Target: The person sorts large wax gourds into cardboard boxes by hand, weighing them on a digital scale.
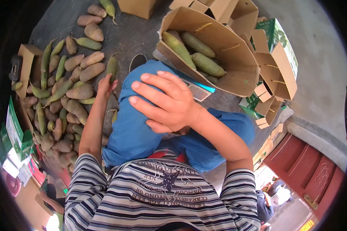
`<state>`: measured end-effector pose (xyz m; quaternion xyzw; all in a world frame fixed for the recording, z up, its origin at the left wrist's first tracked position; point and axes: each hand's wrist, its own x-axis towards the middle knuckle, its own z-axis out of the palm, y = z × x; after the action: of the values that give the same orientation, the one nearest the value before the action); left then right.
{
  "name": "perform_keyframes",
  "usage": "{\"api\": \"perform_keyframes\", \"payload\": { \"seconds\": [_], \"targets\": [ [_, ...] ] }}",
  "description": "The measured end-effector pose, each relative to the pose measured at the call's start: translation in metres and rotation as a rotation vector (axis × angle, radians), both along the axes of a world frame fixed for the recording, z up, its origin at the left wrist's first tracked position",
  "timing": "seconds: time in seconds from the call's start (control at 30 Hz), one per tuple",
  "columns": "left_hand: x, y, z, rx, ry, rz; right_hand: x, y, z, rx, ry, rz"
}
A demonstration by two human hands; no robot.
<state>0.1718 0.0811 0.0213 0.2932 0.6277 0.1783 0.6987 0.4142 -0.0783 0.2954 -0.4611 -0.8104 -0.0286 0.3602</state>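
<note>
My left hand (105,85) reaches out beside my knee, its fingers closed around the lower end of a green radish (112,66) that has a thin root tail. My palm hides part of that grip. Resting on my blue-trousered knee, my right hand (167,101) has its fingers spread and nothing in it. An open cardboard box (231,75) stands just beyond the knee, with several large green radishes (202,57) lying inside. To the left of my left hand spreads a big heap of green and reddish-brown root vegetables (81,91), some with soil on them.
More open cardboard boxes (275,73), some green-printed, stand along the wall at right. A flat device with a blue edge (200,88) lies partly under the radish box. Another box (29,65) borders the heap. People (264,206) and a red door (308,169) are at lower right.
</note>
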Motion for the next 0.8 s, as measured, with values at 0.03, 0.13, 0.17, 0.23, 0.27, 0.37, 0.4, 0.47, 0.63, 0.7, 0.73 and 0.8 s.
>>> {"api": "perform_keyframes", "payload": {
  "seconds": [0.03,0.13,0.17,0.23,0.27,0.37,0.4,0.47,0.63,0.7,0.73,0.8],
  "targets": [
    [0.001,-0.002,0.015,0.092,-0.008,-0.027,0.000,-0.001,-0.002,0.013,0.006,-0.005],
    [0.015,0.001,0.079,0.403,0.014,-0.130,0.001,-0.004,-0.001,0.013,0.034,-0.007],
    [0.028,0.000,0.113,0.533,-0.043,-0.152,0.001,-0.005,-0.002,0.022,0.045,-0.010],
    [0.054,-0.003,0.181,0.739,-0.139,-0.219,0.000,-0.007,-0.002,0.027,0.055,-0.006],
    [0.065,-0.003,0.210,0.818,-0.181,-0.266,0.000,-0.007,-0.002,0.034,0.056,-0.013],
    [0.108,-0.003,0.267,0.993,-0.351,-0.438,-0.001,-0.008,-0.002,0.053,0.061,-0.019],
    [0.126,-0.003,0.277,1.014,-0.358,-0.532,0.000,-0.008,-0.001,0.055,0.060,-0.020],
    [0.159,-0.007,0.292,1.052,-0.370,-0.721,0.000,-0.009,-0.002,0.052,0.066,-0.015],
    [0.182,-0.035,0.316,1.605,0.086,-0.975,0.003,-0.009,-0.003,0.068,0.091,-0.008],
    [0.179,-0.044,0.319,1.540,0.049,-1.012,0.003,-0.010,-0.006,0.077,0.097,0.005],
    [0.177,-0.049,0.320,1.450,0.031,-1.015,0.002,-0.011,-0.008,0.080,0.100,0.015],
    [0.173,-0.055,0.318,1.277,-0.001,-1.011,-0.001,-0.012,-0.012,0.161,0.097,-0.008]
  ]
}}
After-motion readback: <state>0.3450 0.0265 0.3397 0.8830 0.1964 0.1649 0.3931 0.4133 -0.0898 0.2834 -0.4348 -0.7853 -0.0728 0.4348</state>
